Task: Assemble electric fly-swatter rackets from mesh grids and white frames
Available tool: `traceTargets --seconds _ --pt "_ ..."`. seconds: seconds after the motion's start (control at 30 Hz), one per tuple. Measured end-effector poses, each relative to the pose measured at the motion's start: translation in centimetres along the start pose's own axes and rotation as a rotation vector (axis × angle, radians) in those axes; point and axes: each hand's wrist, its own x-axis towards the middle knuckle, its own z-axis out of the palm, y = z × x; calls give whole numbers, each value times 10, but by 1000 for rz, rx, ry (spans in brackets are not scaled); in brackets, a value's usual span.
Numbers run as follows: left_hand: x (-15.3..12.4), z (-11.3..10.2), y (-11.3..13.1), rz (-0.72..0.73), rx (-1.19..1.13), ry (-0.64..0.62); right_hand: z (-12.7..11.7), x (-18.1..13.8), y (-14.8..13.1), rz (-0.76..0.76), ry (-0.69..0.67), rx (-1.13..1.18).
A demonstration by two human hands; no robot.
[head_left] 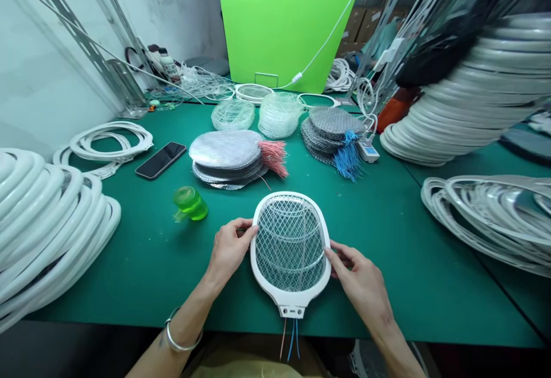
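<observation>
racket frame, rim gripped by left hand, right hand, fingers partly hidden beneath

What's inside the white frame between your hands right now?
A wire mesh fills the white frame, with the green mat showing through. Pink and blue wires hang from its neck; where they join inside is covered.

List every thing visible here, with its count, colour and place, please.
racket head: one, white, near table edge, between the hands
red-wired mesh stack: one, silver, centre
blue-wired mesh stack: one, grey, centre right
net piles: two, whitish, behind the mesh stacks
phone: one, black, centre left
cup: one, green, left of racket head
frame piles: several, white, far left and right
table: one, green, under everything
left hand: one, grips racket head's left rim
right hand: one, grips its right rim
</observation>
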Motion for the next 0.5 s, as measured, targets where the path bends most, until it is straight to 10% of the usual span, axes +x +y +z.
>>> traceTargets --seconds 0.5 --pt "-5 5 14 41 438 95 5 -9 -7 -78 116 -622"
